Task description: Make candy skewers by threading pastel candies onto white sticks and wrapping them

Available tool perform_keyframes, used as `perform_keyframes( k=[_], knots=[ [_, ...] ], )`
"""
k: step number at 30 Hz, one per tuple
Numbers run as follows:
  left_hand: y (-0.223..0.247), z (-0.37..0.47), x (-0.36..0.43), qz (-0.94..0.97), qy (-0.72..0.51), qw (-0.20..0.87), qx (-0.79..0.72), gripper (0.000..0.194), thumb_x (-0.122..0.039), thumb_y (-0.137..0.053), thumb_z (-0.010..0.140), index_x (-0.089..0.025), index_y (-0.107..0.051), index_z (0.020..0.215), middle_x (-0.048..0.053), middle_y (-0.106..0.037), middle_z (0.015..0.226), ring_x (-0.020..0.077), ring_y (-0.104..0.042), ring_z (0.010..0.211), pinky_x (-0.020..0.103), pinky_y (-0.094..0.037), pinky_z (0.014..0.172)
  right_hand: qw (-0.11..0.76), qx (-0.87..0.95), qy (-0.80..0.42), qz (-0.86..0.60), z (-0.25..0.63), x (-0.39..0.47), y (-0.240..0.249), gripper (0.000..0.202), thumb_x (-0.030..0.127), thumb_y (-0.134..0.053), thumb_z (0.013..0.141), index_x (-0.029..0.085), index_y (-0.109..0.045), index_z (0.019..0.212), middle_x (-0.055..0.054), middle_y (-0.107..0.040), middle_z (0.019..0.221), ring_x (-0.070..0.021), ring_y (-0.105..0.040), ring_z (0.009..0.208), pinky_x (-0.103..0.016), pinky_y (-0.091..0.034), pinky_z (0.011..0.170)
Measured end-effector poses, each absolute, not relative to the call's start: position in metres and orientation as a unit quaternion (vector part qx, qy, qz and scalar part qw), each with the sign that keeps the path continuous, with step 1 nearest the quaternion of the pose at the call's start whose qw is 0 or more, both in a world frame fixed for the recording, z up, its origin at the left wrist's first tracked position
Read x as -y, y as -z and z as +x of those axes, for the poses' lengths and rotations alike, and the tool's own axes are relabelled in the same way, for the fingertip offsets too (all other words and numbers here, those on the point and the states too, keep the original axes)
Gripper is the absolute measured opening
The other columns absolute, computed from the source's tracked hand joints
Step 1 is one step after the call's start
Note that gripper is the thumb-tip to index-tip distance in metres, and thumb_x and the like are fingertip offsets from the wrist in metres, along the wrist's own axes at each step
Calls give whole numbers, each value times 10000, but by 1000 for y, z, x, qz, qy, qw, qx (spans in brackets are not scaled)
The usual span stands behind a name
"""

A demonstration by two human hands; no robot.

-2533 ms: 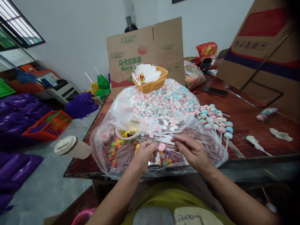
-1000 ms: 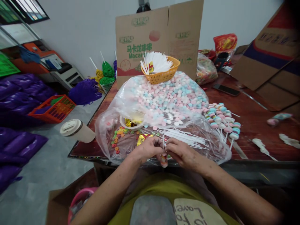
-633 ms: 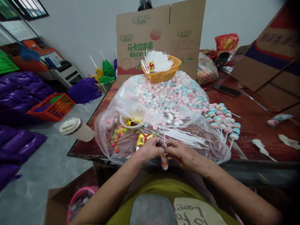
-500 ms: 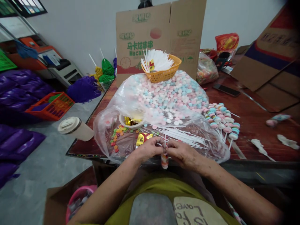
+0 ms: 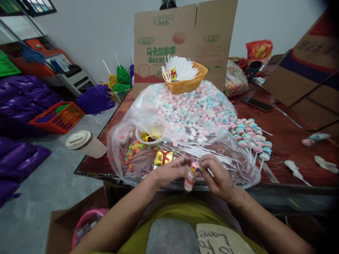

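Observation:
Just over the table's front edge, a candy skewer (image 5: 189, 182) in clear wrapping hangs tilted, its pink and white pieces downward. My left hand (image 5: 171, 171) pinches near its upper end from the left. On the other side, the fingers of my right hand (image 5: 217, 176) close on the wrapping's neck, where a bit of yellow shows. The fingertips partly hide that spot. Behind my hands lie loose white sticks (image 5: 197, 151), a gold packet of twist ties (image 5: 162, 158) and small coloured rings (image 5: 130, 155), all on a clear plastic sheet.
A heap of pastel candies (image 5: 196, 109) fills the middle, with an orange basket (image 5: 186, 85) of white sticks on top. Unwrapped candy skewers (image 5: 254, 137) lie to the right. A lidded cup (image 5: 86, 144) stands at the left edge, and a cardboard box (image 5: 182, 42) rises behind.
The wrapped skewer has gone from hanging upright to leaning, its upper end toward the right. My right hand has moved slightly right and turned, and my fingers have spread further from each other.

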State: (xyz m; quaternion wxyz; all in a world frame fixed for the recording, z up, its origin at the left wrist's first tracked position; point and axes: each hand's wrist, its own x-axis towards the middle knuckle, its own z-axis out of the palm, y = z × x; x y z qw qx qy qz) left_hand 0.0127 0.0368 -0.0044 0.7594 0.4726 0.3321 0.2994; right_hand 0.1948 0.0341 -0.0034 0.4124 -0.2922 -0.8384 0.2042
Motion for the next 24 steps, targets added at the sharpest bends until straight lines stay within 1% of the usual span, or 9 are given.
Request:
perform_keyframes(
  k=[2,4,7,9,12,14,19,21,24],
  knots=[
    [6,18,-27,506,-257,759,-319,358,-362,-735,611,-162,-528,826,-33,-517,688,87,-483,601,206,-398,589,428,828,-206,-299,200,-34,2,108,95,-420,842,203,-428,834,-52,-503,834,-172,-502,821,-314,-448,707],
    [7,24,-20,536,-252,723,-356,316,-354,-701,645,-164,-513,815,-48,-478,635,82,-441,542,202,-366,533,430,824,-190,-316,206,-34,-1,103,99,-434,841,202,-432,834,-50,-511,831,-169,-510,804,-309,-451,691],
    [3,28,-18,600,-312,574,-462,204,-324,-614,720,-172,-528,825,-37,-478,669,94,-424,575,198,-328,529,453,792,-136,-385,213,-28,-6,96,107,-452,842,202,-458,830,-56,-530,834,-171,-527,792,-312,-454,684],
    [-3,26,-19,645,-310,472,-515,132,-284,-595,724,-185,-551,799,-33,-496,670,108,-427,597,199,-309,535,478,767,-93,-417,213,-22,-9,105,109,-466,839,205,-491,874,-65,-552,854,-183,-544,821,-331,-462,714],
    [-11,22,-21,688,-280,382,-549,112,-251,-576,719,-209,-572,823,-27,-534,661,131,-455,595,214,-305,547,481,770,-70,-413,205,-14,-10,223,110,-480,838,212,-510,1035,-82,-590,934,-200,-563,902,-351,-470,782],
    [-14,22,-20,711,-269,344,-551,143,-238,-554,731,-215,-576,870,-14,-565,689,143,-481,609,228,-318,568,476,775,-80,-407,199,-12,-9,252,120,-487,844,211,-508,1078,-86,-602,955,-197,-571,907,-342,-477,782],
    [-17,24,-16,738,-254,276,-560,189,-219,-526,754,-199,-577,935,29,-623,807,164,-539,685,244,-350,606,486,747,-142,-430,194,-17,-6,86,157,-513,844,211,-546,901,-55,-582,811,-170,-564,777,-300,-480,662],
    [-18,24,-16,743,-247,260,-566,179,-232,-538,755,-195,-575,926,30,-627,803,164,-546,678,243,-350,594,482,753,-159,-419,197,-19,-6,72,149,-527,834,205,-553,872,-57,-573,821,-166,-562,782,-294,-479,663],
    [-17,23,-16,760,-235,234,-558,164,-248,-537,768,-194,-567,920,29,-631,789,167,-559,678,243,-351,584,477,764,-175,-398,201,-20,-7,92,138,-519,831,201,-566,879,-65,-574,855,-174,-559,825,-306,-479,703]
  ],
)
